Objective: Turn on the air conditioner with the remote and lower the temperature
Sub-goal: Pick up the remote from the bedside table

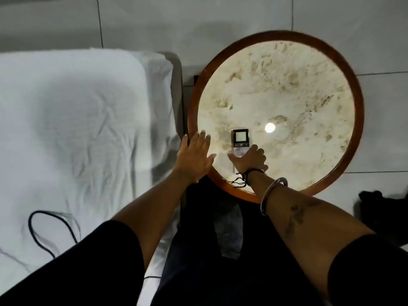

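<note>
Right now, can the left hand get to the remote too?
Probably yes. The left hand lies open at the table's rim, beside the remote; only the right hand covers its lower end.

— Where is the remote (240,139)?

— It lies on the round table (309,69), in the near left part of the top. The right hand (250,159) lies over its near end, with the thumb to the left of it.

— And the left hand (195,154)?

— It is flat on the left edge of the table, to the left of the remote and apart from it.

— What is beside the table?

— The bed (72,120) stands to the left, with a narrow gap between. A cable (47,228) lies on the bed, on its near part. The floor (379,120) is under the table and to the right of it.
</note>
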